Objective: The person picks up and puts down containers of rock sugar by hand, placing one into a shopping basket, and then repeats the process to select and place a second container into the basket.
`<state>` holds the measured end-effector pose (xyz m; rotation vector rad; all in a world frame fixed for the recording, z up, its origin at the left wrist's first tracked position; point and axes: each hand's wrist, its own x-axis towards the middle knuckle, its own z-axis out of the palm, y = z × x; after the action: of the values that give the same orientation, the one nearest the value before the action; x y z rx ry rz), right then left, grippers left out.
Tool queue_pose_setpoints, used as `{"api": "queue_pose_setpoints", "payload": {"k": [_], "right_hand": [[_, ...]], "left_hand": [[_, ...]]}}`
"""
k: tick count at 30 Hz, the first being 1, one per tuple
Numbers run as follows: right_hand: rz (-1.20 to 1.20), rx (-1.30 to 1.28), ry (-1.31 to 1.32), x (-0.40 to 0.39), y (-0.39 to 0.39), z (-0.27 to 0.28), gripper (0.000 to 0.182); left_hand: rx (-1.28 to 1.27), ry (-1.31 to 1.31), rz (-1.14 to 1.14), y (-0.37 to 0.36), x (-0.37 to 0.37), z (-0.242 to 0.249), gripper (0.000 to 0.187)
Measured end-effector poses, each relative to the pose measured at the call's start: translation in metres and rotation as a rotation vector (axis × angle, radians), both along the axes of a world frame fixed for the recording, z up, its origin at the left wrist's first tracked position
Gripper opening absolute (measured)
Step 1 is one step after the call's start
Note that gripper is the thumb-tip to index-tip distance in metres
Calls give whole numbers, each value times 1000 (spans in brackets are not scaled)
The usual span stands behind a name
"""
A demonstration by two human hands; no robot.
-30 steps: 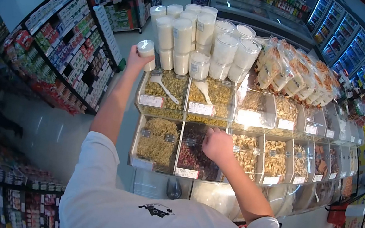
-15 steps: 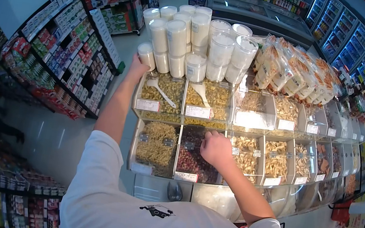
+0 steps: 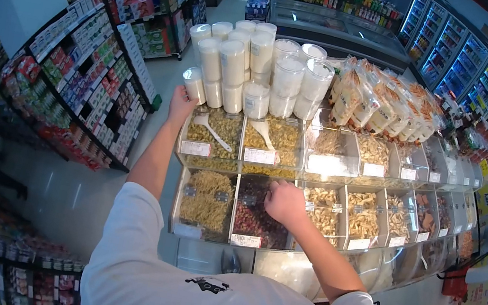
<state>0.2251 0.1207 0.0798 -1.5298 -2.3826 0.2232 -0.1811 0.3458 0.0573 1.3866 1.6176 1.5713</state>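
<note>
White-filled jar (image 3: 194, 83) at the left grip: beside the outer left side of the stacked jars (image 3: 232, 62), at the back left corner of the bin display; its full footing is hard to see.
Left hand (image 3: 183, 102): fingers partly bent against the jar's low outer side; how firmly they close on it, I cannot tell.
Low contact: good for nudging, though pressure nearer mid-height would probably guard better against tipping.
Neighbouring stacks: two high in places, so a light, level push seems wise; a hard shove could topple an upper jar.
Right hand (image 3: 285, 203): loosely curled at the clear cover over the dark red dried buds (image 3: 251, 222), nothing visible in it; whether the fingertips pinch anything, I cannot tell. Resting lightly there would steady the body without loading the cover.
White scoops: one (image 3: 213, 131) near the left wrist, another (image 3: 265, 136) to its right, both over yellow-green dried flowers (image 3: 225, 124); the left forearm is best held outside their handles.
Short white tub (image 3: 256, 100): in front of the stacks, right of the jar.
Bagged snacks (image 3: 373, 103): well to the right, out of the left arm's way.
</note>
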Motion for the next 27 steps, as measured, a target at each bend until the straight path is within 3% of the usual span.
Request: {"api": "queue_pose_setpoints", "payload": {"k": [5,7,14,16,18,20,22,25,27], "right_hand": [[-14,2,-17,-2,0,2,23],[-17,4,-29,-2,0,2,23],[-19,4,-33,-1,1,-4,25],[-24,8,-39,0,-1,-3,26],[-123,-70,-72,3,-3,1,31],[-208,-160,-78,14,-6,12,36],[-284,-260,-83,30,-8,20,42],[-287,-466,25,60,-4,15,52],[-310,-490,174,66,-16,7,51]], "left_hand": [[-47,-3,-15,-12,-2,2,71],[-52,119,18,-6,-9,-13,79],[-51,9,-26,-14,-5,-32,73],[-145,252,173,-41,11,-6,63],[100,112,182,-70,16,-8,53],[177,-3,165,-124,49,-1,40],[268,-91,-18,-188,83,-13,21],[75,-358,-313,-296,141,-37,19],[-235,-479,-386,-347,174,-59,19]]}}
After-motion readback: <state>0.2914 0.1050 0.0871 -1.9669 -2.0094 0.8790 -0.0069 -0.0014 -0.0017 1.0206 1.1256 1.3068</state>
